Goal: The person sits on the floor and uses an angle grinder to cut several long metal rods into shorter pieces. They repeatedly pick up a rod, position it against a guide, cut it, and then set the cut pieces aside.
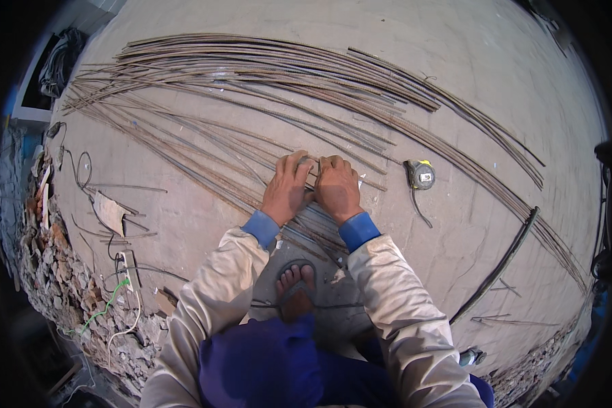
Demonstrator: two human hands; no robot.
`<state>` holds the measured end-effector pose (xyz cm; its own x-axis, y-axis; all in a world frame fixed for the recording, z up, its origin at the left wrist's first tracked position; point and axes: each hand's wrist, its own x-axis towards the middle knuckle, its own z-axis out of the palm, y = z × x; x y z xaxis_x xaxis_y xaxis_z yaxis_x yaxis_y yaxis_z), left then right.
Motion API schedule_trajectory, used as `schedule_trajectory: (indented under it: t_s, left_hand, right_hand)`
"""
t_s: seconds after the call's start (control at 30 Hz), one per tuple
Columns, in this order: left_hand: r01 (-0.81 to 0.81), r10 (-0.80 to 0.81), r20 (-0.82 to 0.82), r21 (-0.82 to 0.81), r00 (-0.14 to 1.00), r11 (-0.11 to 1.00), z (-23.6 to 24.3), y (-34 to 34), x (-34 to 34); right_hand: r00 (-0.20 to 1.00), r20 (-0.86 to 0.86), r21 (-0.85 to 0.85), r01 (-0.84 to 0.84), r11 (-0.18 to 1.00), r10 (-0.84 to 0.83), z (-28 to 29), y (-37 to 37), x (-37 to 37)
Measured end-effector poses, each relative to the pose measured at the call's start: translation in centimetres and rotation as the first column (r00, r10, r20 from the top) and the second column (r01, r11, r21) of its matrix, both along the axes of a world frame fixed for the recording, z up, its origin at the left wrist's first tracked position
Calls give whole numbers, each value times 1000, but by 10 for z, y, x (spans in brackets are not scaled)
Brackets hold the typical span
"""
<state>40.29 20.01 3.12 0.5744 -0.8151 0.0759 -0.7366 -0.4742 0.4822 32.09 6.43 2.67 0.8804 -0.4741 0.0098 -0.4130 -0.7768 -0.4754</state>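
My left hand (pixel 287 189) and my right hand (pixel 338 188) are side by side, nearly touching, in the middle of the view. Fingers on both are curled down around a thin steel rod (pixel 279 144); the grip itself is mostly hidden beneath them. Under and beside my hands, a loose spread of rusty rods (pixel 183 163) slants from the far left toward my foot (pixel 296 282). To the right of my right hand lies a round tape measure (pixel 423 177), black with yellow, its dark strap trailing toward me.
Beyond my hands a long bundle of rods (pixel 272 51) curves across the concrete floor. A thick dark bar (pixel 500 268) lies at the right. At the left are a power strip (pixel 129 272) with cords, a torn cardboard piece (pixel 110 212) and broken rubble (pixel 61 272).
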Motion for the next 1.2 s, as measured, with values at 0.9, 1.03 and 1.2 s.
schedule_trajectory:
  t_s: [0.9,1.03,1.2]
  left_hand:
    - [94,-130,180,196,975,976,-12,-15,38]
    - [56,-73,123,131,990,990,-7,9,21]
    - [44,-50,114,54,992,998,-6,16,17]
  right_hand:
    - [945,-289,388,-31,921,153,43,4,-36]
    - [995,12,177,98,979,-102,31,-41,1]
    - [988,-133,-77,72,994,-82,2,-74,27]
